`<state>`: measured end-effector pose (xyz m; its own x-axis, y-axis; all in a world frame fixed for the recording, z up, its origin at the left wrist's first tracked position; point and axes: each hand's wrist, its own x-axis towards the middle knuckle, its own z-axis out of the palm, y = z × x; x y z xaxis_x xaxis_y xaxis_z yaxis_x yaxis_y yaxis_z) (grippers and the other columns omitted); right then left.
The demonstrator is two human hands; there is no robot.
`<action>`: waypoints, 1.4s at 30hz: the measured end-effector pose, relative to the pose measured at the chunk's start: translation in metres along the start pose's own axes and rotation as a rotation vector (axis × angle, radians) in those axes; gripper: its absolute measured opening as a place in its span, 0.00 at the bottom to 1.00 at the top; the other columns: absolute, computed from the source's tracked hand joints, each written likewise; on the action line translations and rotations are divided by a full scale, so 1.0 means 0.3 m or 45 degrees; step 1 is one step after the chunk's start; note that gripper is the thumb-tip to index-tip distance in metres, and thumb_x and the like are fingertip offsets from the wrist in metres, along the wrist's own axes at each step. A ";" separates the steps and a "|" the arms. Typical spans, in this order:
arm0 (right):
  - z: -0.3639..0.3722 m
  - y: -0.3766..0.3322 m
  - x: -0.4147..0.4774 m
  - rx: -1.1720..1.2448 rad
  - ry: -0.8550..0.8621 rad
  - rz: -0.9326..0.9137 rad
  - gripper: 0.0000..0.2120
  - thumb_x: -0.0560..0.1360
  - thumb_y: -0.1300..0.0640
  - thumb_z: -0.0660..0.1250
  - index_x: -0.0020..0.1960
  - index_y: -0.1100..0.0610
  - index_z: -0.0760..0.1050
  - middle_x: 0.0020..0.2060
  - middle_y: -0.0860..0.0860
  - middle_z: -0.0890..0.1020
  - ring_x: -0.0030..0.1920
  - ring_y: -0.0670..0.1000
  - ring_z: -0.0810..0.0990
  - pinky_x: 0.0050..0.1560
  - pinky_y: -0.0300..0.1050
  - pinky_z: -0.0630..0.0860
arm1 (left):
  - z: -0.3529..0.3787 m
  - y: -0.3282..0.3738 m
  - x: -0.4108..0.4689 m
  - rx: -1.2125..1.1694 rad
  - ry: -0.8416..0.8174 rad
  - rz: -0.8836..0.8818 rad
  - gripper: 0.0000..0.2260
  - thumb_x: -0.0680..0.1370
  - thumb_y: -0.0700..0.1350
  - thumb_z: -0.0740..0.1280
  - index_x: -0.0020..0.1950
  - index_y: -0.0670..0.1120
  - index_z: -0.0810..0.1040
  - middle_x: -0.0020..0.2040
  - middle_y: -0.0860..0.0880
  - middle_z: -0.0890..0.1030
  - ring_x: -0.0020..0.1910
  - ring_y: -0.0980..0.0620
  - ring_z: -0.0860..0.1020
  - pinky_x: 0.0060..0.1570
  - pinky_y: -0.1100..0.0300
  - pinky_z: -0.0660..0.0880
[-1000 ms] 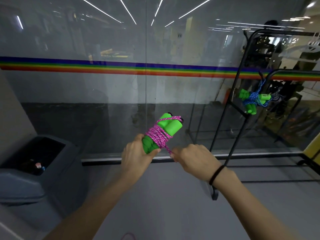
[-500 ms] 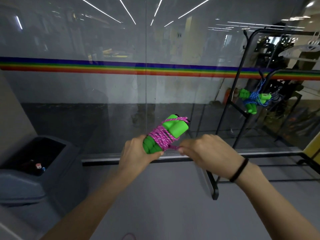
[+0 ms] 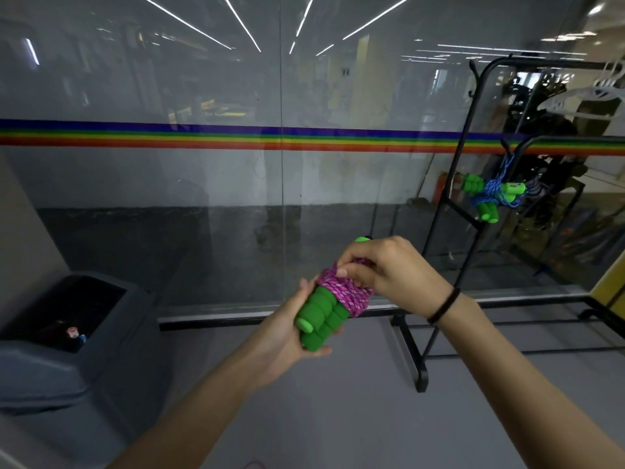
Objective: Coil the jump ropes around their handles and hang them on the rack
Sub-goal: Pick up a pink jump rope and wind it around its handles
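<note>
Two jump ropes are in view. The pink jump rope is near centre, its braided cord coiled tight round two ribbed green foam handles. The left hand grips the handles' near ends, and the right hand pinches the coil's top. The blue jump rope hangs far right on one black metal rack. One grey plastic bin stands left.

Glass wall with rainbow stripe, grey floor, dark bin.
</note>
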<state>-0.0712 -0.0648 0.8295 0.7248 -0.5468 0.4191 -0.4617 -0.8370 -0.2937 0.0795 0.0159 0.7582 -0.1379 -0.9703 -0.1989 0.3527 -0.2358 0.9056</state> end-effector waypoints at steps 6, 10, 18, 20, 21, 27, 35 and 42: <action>0.026 0.004 -0.022 0.197 0.025 0.033 0.09 0.71 0.49 0.66 0.43 0.53 0.80 0.35 0.43 0.81 0.36 0.42 0.79 0.40 0.37 0.74 | -0.031 0.016 0.004 -0.392 -0.068 -0.257 0.22 0.64 0.51 0.72 0.55 0.46 0.76 0.44 0.44 0.81 0.34 0.49 0.79 0.29 0.62 0.71; 0.028 -0.010 -0.031 0.246 0.033 0.001 0.05 0.73 0.53 0.68 0.43 0.54 0.80 0.36 0.44 0.82 0.38 0.42 0.79 0.39 0.33 0.74 | -0.055 0.020 0.012 -0.549 -0.254 -0.502 0.29 0.51 0.46 0.82 0.48 0.39 0.81 0.45 0.40 0.81 0.27 0.54 0.75 0.24 0.65 0.69; 0.060 0.015 -0.053 0.272 0.103 0.047 0.05 0.75 0.56 0.64 0.42 0.56 0.76 0.32 0.45 0.79 0.35 0.45 0.77 0.36 0.32 0.70 | 0.027 0.002 0.004 0.014 0.034 -0.242 0.24 0.55 0.47 0.71 0.49 0.43 0.76 0.30 0.52 0.80 0.23 0.56 0.74 0.26 0.65 0.69; 0.079 0.017 -0.067 0.280 0.111 0.056 0.04 0.74 0.56 0.65 0.43 0.56 0.76 0.34 0.47 0.81 0.36 0.46 0.79 0.38 0.37 0.73 | 0.026 -0.013 0.023 0.098 0.257 -0.008 0.19 0.55 0.46 0.73 0.43 0.44 0.77 0.29 0.52 0.78 0.28 0.52 0.79 0.36 0.59 0.77; 0.087 0.017 -0.074 0.301 0.133 0.067 0.04 0.73 0.56 0.67 0.42 0.56 0.75 0.33 0.47 0.81 0.35 0.46 0.79 0.37 0.37 0.73 | 0.024 -0.019 0.031 0.149 0.337 0.077 0.16 0.56 0.45 0.74 0.41 0.44 0.78 0.28 0.52 0.78 0.29 0.50 0.80 0.39 0.56 0.78; 0.095 -0.009 -0.094 0.511 0.339 0.097 0.04 0.70 0.57 0.72 0.44 0.55 0.78 0.34 0.51 0.81 0.34 0.48 0.78 0.38 0.40 0.76 | 0.045 -0.021 0.017 0.430 0.484 0.351 0.14 0.62 0.44 0.79 0.44 0.45 0.80 0.33 0.48 0.80 0.31 0.53 0.79 0.30 0.60 0.76; 0.102 -0.050 -0.110 0.509 0.854 0.019 0.04 0.71 0.63 0.69 0.46 0.62 0.80 0.42 0.53 0.78 0.43 0.46 0.77 0.44 0.36 0.75 | 0.096 0.022 -0.013 0.468 0.366 0.411 0.13 0.64 0.47 0.77 0.44 0.47 0.79 0.35 0.49 0.81 0.35 0.53 0.81 0.32 0.55 0.79; 0.086 -0.072 -0.113 0.562 0.793 -0.032 0.06 0.71 0.66 0.69 0.47 0.59 0.80 0.41 0.52 0.79 0.42 0.48 0.78 0.42 0.41 0.77 | 0.117 0.034 -0.014 0.334 0.269 0.316 0.13 0.65 0.50 0.72 0.45 0.45 0.76 0.30 0.47 0.78 0.29 0.45 0.81 0.21 0.67 0.65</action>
<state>-0.0725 -0.0276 0.7994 0.2495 -0.5470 0.7991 -0.1069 -0.8357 -0.5387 0.0511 0.0194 0.7815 0.1245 -0.9922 -0.0106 0.1001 0.0019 0.9950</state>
